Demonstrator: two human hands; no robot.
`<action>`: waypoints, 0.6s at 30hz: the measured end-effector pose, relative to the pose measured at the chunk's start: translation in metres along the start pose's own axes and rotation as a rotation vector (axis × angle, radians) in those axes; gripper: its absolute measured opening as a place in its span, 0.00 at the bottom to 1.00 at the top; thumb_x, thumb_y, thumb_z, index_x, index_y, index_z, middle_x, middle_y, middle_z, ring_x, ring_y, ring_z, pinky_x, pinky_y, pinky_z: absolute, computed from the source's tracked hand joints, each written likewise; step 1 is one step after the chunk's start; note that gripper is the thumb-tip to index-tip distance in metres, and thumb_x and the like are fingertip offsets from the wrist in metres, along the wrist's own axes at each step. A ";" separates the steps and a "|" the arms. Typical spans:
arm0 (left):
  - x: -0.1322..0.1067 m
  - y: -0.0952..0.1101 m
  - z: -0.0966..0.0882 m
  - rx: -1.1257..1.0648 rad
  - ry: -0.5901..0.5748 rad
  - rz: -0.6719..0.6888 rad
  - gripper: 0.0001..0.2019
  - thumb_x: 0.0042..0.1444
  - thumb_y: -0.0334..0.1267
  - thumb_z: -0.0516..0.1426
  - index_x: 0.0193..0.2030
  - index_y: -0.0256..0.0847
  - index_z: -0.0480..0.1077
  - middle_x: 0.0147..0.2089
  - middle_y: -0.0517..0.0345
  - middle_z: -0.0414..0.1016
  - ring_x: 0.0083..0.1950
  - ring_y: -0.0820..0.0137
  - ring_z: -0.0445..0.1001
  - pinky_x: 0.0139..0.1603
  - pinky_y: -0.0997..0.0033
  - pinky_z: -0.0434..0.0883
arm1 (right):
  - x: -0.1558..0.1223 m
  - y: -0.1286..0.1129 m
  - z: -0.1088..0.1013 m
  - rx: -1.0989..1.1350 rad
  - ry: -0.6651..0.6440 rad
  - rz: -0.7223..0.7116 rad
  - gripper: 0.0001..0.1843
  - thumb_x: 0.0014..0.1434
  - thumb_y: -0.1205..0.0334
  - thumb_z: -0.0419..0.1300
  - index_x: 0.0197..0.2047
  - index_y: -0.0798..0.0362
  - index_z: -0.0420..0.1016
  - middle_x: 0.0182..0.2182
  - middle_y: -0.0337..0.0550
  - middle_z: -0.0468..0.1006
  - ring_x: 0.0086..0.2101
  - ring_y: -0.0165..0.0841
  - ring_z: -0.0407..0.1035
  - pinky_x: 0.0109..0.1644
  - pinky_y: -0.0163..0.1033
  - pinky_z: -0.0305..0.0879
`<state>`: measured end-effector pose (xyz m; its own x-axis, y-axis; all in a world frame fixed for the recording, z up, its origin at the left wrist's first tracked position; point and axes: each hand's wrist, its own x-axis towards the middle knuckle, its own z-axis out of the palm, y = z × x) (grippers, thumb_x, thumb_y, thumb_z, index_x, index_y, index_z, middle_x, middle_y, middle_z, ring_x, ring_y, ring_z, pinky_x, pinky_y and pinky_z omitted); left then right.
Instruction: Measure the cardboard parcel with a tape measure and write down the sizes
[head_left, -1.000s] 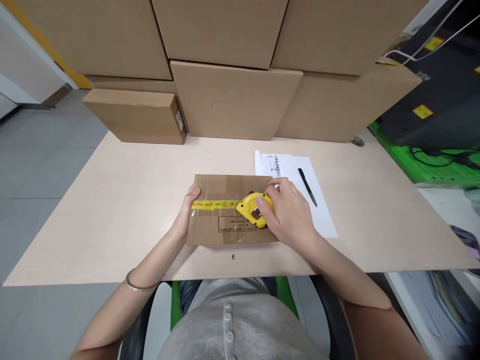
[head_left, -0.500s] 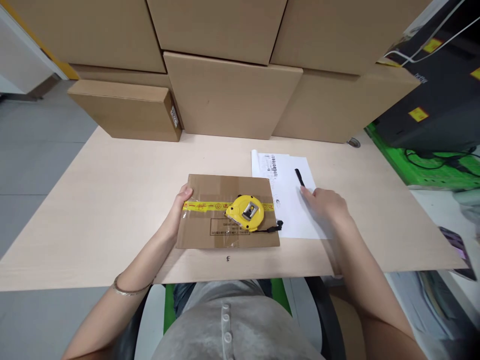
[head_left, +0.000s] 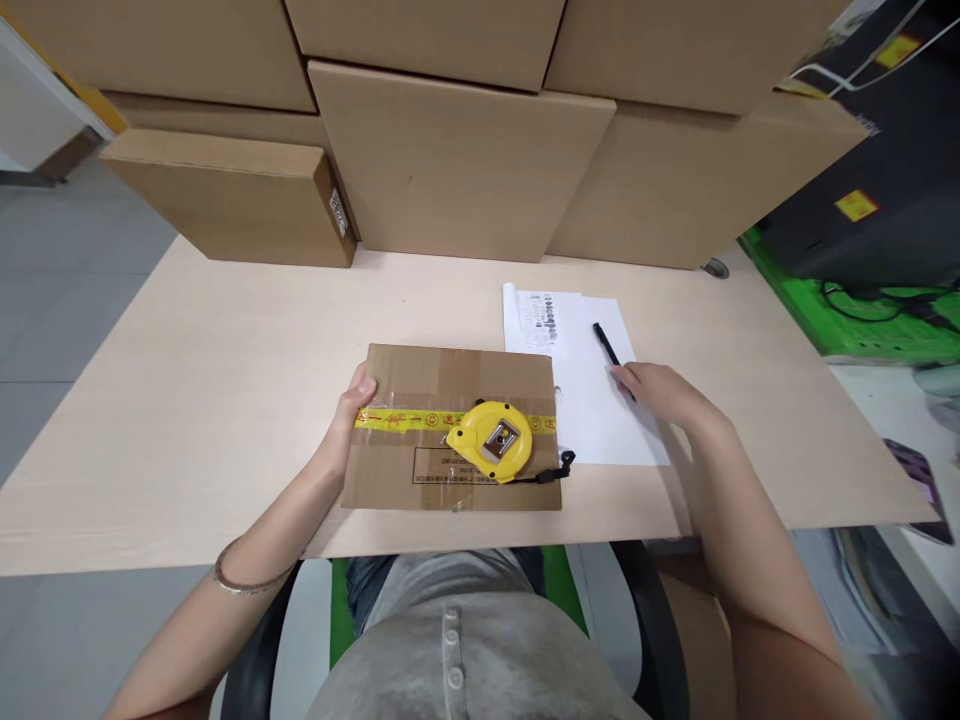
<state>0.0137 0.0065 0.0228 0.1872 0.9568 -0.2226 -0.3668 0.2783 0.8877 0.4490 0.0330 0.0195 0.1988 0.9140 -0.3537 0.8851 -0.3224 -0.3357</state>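
Observation:
My left hand (head_left: pixel 351 412) grips the left edge of a small cardboard box (head_left: pixel 405 478), thumb on the top face. The box is held near the table's front edge, its top toward me, with a strip of yellow printed tape (head_left: pixel 401 419) across it. On top lies a yellow tape measure (head_left: pixel 491 440), its black wrist strap (head_left: pixel 546 474) hanging past the box's right edge. To the right, my right hand (head_left: pixel 664 392) has its fingertips closed on a black pen (head_left: pixel 606 343) over white paper sheets (head_left: pixel 592 430). The box covers part of the paper.
Large cardboard boxes (head_left: pixel 457 160) are stacked along the table's back edge, with a flatter box (head_left: pixel 232 205) at the left. A dark machine (head_left: pixel 832 235) stands on a green surface (head_left: pixel 885 335) at the right. A phone (head_left: pixel 919 485) lies at the far right.
My right hand has shifted slightly right and now sits lower along the pen, so more of the pen shows. The box is raised slightly toward me, with the tape measure still on it.

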 end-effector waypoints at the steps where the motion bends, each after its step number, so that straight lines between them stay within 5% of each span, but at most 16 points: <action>1: 0.000 -0.001 0.000 0.003 0.030 0.005 0.28 0.55 0.57 0.64 0.57 0.44 0.75 0.43 0.52 0.85 0.51 0.47 0.84 0.45 0.55 0.79 | -0.002 0.001 0.000 0.072 0.009 -0.041 0.22 0.70 0.47 0.52 0.32 0.51 0.76 0.37 0.55 0.82 0.42 0.48 0.76 0.50 0.50 0.68; 4: 0.001 -0.004 0.000 0.007 0.118 -0.007 0.24 0.54 0.54 0.65 0.53 0.44 0.75 0.44 0.53 0.85 0.51 0.47 0.83 0.45 0.56 0.79 | -0.013 -0.004 0.007 0.297 0.001 -0.153 0.27 0.68 0.35 0.52 0.34 0.50 0.75 0.27 0.45 0.76 0.31 0.40 0.71 0.40 0.45 0.68; 8: 0.007 -0.009 -0.002 -0.025 0.123 -0.001 0.22 0.54 0.54 0.65 0.50 0.42 0.74 0.46 0.51 0.84 0.51 0.48 0.83 0.46 0.56 0.79 | -0.024 -0.022 0.035 0.615 -0.061 -0.282 0.30 0.53 0.28 0.68 0.33 0.48 0.72 0.18 0.34 0.68 0.20 0.31 0.60 0.26 0.39 0.59; 11: 0.016 -0.013 -0.007 -0.042 0.122 0.039 0.20 0.52 0.53 0.66 0.46 0.44 0.74 0.46 0.53 0.84 0.52 0.50 0.82 0.47 0.57 0.79 | -0.023 -0.033 0.056 0.762 -0.035 -0.337 0.31 0.47 0.31 0.74 0.28 0.47 0.67 0.16 0.32 0.67 0.17 0.27 0.57 0.22 0.36 0.53; 18: 0.033 -0.014 -0.014 0.012 -0.035 0.146 0.24 0.48 0.53 0.65 0.50 0.44 0.74 0.49 0.51 0.83 0.52 0.49 0.82 0.50 0.54 0.79 | -0.021 -0.036 0.072 0.857 -0.042 -0.364 0.30 0.54 0.30 0.70 0.26 0.47 0.68 0.18 0.40 0.77 0.15 0.31 0.65 0.17 0.37 0.56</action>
<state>0.0125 0.0353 -0.0027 0.1640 0.9835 -0.0767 -0.3818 0.1350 0.9143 0.3829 0.0077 -0.0242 -0.0598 0.9903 -0.1254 0.2735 -0.1046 -0.9562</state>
